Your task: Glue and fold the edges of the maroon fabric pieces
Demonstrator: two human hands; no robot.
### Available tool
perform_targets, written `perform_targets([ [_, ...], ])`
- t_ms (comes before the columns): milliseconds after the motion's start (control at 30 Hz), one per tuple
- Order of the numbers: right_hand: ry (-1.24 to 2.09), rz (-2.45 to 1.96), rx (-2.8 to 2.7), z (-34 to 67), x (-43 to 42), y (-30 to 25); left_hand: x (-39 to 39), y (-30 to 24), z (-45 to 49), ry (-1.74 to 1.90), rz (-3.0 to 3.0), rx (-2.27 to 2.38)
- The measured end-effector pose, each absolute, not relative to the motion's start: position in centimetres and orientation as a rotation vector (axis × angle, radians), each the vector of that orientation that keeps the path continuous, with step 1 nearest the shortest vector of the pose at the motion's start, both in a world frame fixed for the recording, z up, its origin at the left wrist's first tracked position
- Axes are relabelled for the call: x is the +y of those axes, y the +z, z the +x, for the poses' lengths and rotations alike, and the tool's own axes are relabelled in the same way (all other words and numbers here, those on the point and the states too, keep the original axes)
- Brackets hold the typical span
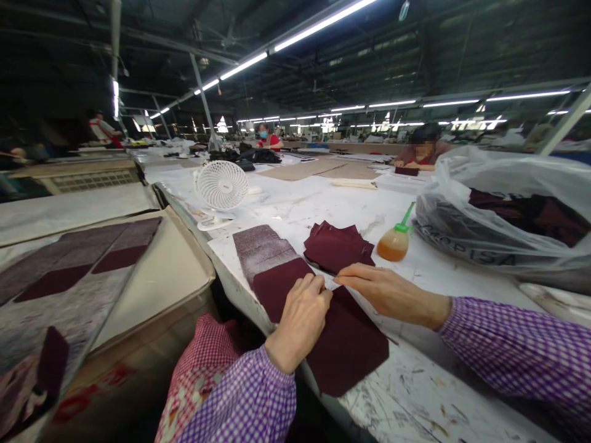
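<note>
A dark maroon fabric piece point(351, 344) lies on the white table point(415, 394) before me, overlapping a second maroon piece with a pale greyish end point(263, 249). My left hand point(302, 317) rests on the fabric with fingers curled, pinching at its upper edge. My right hand point(385, 292) lies beside it, fingers pressed together and thumb and forefinger pinching the same edge where the two hands meet. Just behind them sits a small stack of maroon cut pieces point(337, 246).
An orange squeeze bottle with a green nozzle point(394, 241) stands right of the stack. A clear plastic bag of dark fabric point(508, 215) fills the right. A small white fan point(221, 187) stands behind. Cardboard with maroon pieces point(92, 264) lies left. People work farther back.
</note>
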State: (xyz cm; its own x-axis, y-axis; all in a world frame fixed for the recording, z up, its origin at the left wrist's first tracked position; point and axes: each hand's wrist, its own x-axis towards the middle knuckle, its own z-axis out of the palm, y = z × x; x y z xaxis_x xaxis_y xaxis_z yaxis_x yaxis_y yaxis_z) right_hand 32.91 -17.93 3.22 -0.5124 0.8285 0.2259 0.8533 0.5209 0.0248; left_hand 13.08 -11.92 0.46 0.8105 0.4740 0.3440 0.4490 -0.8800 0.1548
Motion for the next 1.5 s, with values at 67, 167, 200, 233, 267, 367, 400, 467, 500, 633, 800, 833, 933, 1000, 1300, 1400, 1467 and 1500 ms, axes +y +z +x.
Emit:
perform_targets([
  [67, -0.078, -1.432, -2.511, 31.9, -18.1, 2.7, -11.7, 0.4, 12.9, 0.611, 2.914, 0.748],
  [167, -0.011, -1.473, -2.46, 31.1, -18.2, 2.1, -11.2, 0.3, 11.8, 0.683, 2.809, 0.724],
  [200, 0.01, -1.479, -2.452, 31.1, -18.2, 2.0, -11.0, 0.2, 11.3, 0.712, 2.761, 0.716],
  [233, 0.03, -1.484, -2.445, 31.2, -18.3, 2.0, -10.9, 0.2, 10.7, 0.74, 2.717, 0.707],
  [267, 0.05, -1.486, -2.443, 31.2, -18.3, 2.1, -10.8, 0.2, 10.1, 0.766, 2.682, 0.701],
  [367, 0.084, -1.497, -2.446, 31.2, -18.4, 2.4, -10.8, 0.1, 8.8, 0.811, 2.658, 0.688],
  [400, 0.085, -1.501, -2.453, 31.2, -18.5, 2.6, -11.0, 0.0, 8.5, 0.814, 2.678, 0.683],
  [467, 0.072, -1.494, -2.477, 30.9, -18.6, 2.8, -11.3, -0.1, 8.2, 0.814, 2.751, 0.674],
  [500, 0.058, -1.487, -2.494, 30.8, -18.7, 2.8, -11.4, -0.1, 8.2, 0.812, 2.795, 0.669],
  [633, -0.01, -1.486, -2.602, 30.3, -18.9, 3.1, -11.7, 0.2, 8.1, 0.775, 2.908, 0.667],
  [800, -0.141, -1.559, -2.736, 29.4, -18.6, 3.7, -11.5, 0.6, 7.8, 0.716, 2.989, 0.628],
  [833, -0.16, -1.572, -2.767, 29.2, -18.5, 3.9, -11.5, 0.6, 7.8, 0.711, 2.976, 0.623],
  [933, -0.185, -1.586, -2.848, 28.8, -18.2, 4.6, -11.1, 0.1, 7.5, 0.755, 2.847, 0.657],
  [1000, -0.207, -1.57, -2.885, 28.6, -18.1, 4.9, -10.9, -0.3, 7.2, 0.794, 2.773, 0.681],
  [1300, -0.252, -1.58, -2.949, 27.6, -17.6, 5.7, -10.5, -0.2, 5.1, 0.93, 2.344, 0.588],
  [1400, -0.25, -1.598, -2.962, 27.4, -17.5, 5.7, -10.9, 0.1, 5.3, 0.919, 2.369, 0.683],
  [1467, -0.264, -1.586, -2.964, 27.5, -17.5, 5.7, -11.1, 0.1, 5.7, 0.887, 2.465, 0.717],
  [1500, -0.274, -1.572, -2.965, 27.5, -17.5, 5.7, -11.2, 0.0, 5.9, 0.871, 2.511, 0.724],
])
